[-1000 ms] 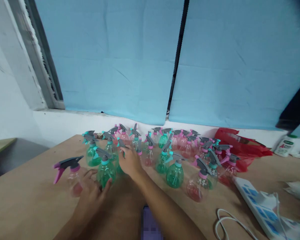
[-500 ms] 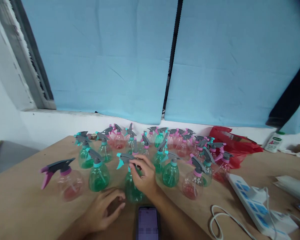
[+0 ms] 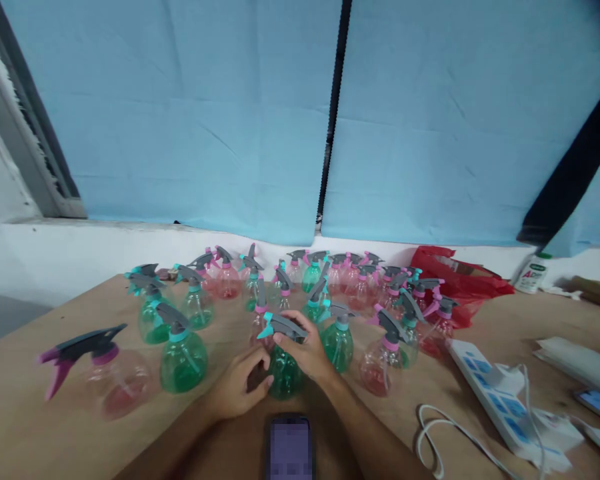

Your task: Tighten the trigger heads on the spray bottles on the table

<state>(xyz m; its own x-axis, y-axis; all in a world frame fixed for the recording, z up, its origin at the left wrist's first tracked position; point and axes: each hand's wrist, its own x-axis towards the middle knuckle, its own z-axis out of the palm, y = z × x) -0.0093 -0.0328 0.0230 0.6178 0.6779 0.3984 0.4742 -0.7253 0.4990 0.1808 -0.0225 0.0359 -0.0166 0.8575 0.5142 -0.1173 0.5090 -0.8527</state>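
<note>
In the head view, a spray bottle point(image 3: 286, 373) of clear green plastic stands upright on the table in front of me. My right hand point(image 3: 305, 340) is closed on its grey spray head, whose turquoise trigger points left. My left hand point(image 3: 247, 380) is beside the bottle's left side, fingers curved and thumb apart from them, holding nothing; whether its fingertips touch the bottle I cannot tell. Just behind stands a pink spray bottle point(image 3: 261, 320), partly covered. A green spray bottle point(image 3: 183, 360) and a pink spray bottle point(image 3: 113, 383) are to the left.
Several more green and pink spray bottles point(image 3: 227, 280) fill the back of the table. A phone point(image 3: 290, 447) lies in front of me. To the right are a power strip point(image 3: 503, 403) with a white cable point(image 3: 460, 433), a red plastic bag point(image 3: 460, 283) and a white bottle point(image 3: 534, 273).
My view has turned slightly right. My left hand has come closer to the green spray bottle's side. My right hand is still on the spray head.
</note>
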